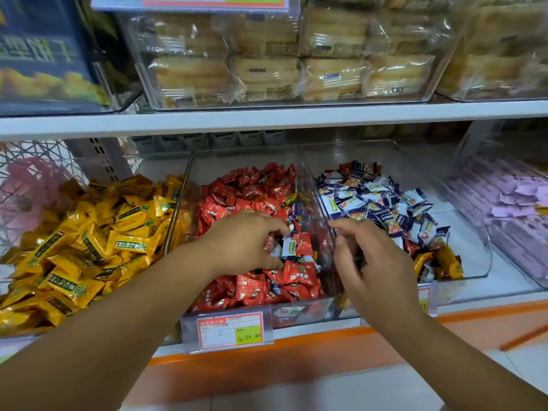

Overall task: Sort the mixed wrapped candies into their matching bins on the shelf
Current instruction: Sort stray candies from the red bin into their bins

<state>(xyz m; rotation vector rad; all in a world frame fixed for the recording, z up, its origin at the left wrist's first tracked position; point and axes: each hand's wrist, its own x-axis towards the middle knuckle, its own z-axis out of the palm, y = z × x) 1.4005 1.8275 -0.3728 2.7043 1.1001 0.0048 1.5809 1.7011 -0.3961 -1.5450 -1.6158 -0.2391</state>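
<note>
Three clear bins sit side by side on the lower shelf. The left bin holds yellow candies (89,241). The middle bin (246,155) holds red candies (252,191) with a few white-and-blue ones (289,247) mixed in. The right bin (480,262) holds white-and-blue candies (379,200), with yellow candies (447,259) and a red one at its front. My left hand (246,241) reaches into the middle bin, fingers curled down among the candies; whether it grips one is hidden. My right hand (370,262) hovers at the divider between the middle and right bins, fingers loosely curled, holding nothing visible.
A price tag (229,330) hangs on the middle bin's front. A bin of purple packets (516,200) stands at the far right. The upper shelf (267,120) carries clear boxes of wrapped pastries (267,63) low over the bins. An orange strip edges the shelf front.
</note>
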